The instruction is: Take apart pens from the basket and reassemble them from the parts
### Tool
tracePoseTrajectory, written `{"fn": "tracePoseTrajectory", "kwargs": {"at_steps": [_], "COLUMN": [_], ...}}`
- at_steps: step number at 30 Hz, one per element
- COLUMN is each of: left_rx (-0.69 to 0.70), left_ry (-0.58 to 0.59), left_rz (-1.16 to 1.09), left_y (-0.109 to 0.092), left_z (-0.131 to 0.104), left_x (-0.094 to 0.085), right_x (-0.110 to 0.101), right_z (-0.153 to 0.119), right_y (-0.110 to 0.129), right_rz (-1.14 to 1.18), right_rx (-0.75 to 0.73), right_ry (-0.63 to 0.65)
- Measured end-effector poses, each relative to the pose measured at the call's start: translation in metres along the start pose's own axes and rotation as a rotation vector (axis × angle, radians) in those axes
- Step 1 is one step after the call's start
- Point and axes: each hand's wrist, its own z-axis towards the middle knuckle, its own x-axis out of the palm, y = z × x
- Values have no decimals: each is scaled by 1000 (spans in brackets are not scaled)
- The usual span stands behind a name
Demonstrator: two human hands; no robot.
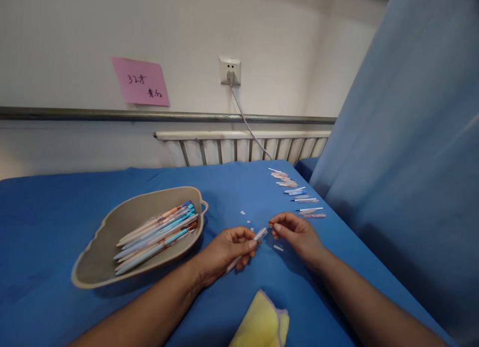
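Observation:
My left hand (232, 248) is closed round a pale pen (261, 233), which tilts up to the right. Just right of the pen's upper end, my right hand (294, 234) pinches a small brownish piece (271, 224). Below the right fingers a small clear-white piece (278, 247) lies on the blue cloth. Several tiny white bits (248, 221) are scattered beyond the left hand. A grey-beige basket (90, 267) at the left holds several pens (157, 237) in blue, white and orange tones.
Pen parts and refills (307, 210) lie in small groups along the right side of the blue-covered table (67, 207). A yellow cloth (260, 322) is at the front. A blue curtain (411, 162) hangs at the right, and a railing (243, 135) stands behind.

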Motion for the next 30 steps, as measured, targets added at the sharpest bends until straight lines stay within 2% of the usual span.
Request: {"fn": "tracePoseTrajectory", "kwargs": {"at_steps": [6,13,30], "left_rx": [-16,-52,-57], "left_ry": [5,-6,39], "left_rz": [33,61,77], "left_y": [2,-1,-1], "left_z": [0,-1,-2], "left_x": [0,3,2], "right_x": [-3,1,-2], "right_z": [-4,-5,-9], "right_y": [11,11,16], "right_rz": [47,130,-60], "right_rx": [-27,-49,-111], "right_ry": [34,-38,-19]}}
